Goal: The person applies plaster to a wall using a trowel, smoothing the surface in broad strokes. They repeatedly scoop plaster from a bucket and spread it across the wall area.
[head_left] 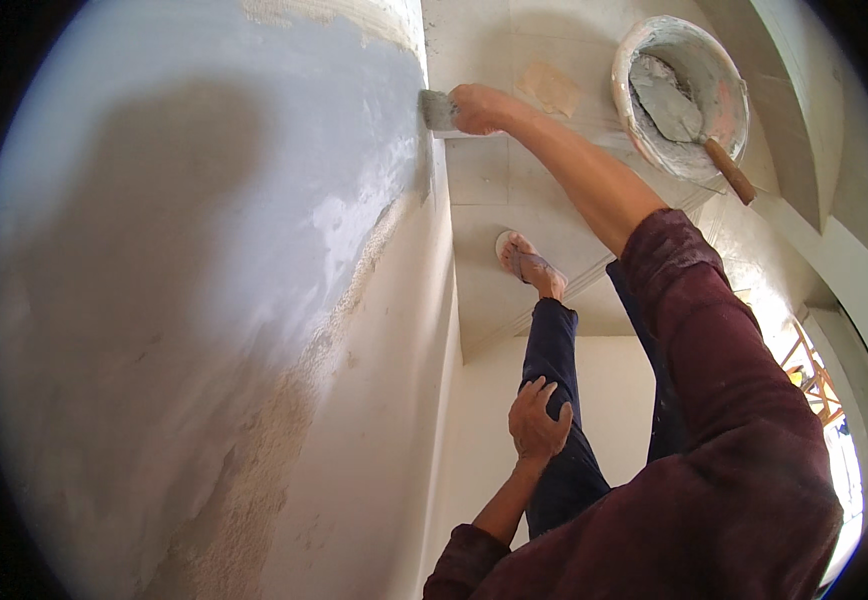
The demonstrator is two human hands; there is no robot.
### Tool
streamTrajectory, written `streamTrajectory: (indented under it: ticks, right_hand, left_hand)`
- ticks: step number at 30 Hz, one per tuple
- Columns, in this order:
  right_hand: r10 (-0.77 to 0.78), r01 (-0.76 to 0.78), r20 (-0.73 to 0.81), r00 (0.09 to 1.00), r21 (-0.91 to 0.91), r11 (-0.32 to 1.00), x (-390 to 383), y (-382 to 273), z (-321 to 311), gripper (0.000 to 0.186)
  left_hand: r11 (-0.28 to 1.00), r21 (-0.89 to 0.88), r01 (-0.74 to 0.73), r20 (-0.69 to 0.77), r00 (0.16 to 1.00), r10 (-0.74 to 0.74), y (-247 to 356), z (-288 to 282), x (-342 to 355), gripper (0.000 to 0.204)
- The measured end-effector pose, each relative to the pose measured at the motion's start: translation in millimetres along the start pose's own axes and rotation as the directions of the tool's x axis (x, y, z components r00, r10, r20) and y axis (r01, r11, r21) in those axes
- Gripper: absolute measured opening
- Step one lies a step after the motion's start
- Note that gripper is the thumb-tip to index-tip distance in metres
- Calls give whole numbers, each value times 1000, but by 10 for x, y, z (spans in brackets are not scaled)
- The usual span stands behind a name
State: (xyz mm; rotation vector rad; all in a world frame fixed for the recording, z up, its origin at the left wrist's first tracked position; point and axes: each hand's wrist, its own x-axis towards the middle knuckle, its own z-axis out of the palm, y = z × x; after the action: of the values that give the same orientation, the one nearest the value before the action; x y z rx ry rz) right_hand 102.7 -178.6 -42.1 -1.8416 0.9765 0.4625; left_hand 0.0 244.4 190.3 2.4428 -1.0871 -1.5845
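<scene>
"Where was the flat grey blade (pixel 436 111)?"

"At the right edge of the wall (pixel 379 420), seemingly touching the grey coating (pixel 349 120) there. The right hand (pixel 482 108) was closed around it, arm stretched out."

"And the left hand (pixel 539 422)?"

"Lower down, spread over the knee of the dark trousers (pixel 554 350), thumb apart from the fingers."

"What stood nearby?"

"A smeared bucket (pixel 624 92), on the floor (pixel 479 175), well apart from the floor's edge along the wall. A trowel (pixel 730 172) leaned in it, blade inside, brown handle over the rim. A sandalled foot (pixel 521 256) was planted nearer that edge."

"The coating's border?"

"Ragged and sandy, slanting down the wall."
</scene>
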Motion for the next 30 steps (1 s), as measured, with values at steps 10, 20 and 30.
streamTrajectory:
  ticks: [10,20,30]
  right_hand:
    - [-171,170,20,985,50,984,-1566,-823,-396,20]
    - [62,-62,-15,998,2,998,-128,207,-33,25]
    - [-129,133,-41,991,96,987,-749,-444,-193,23]
  left_hand:
    - [1000,19,-15,38,999,14,92,-71,93,43]
    - [997,65,-27,72,997,22,172,-149,165,41]
    - [998,52,-26,47,999,23,192,-158,201,40]
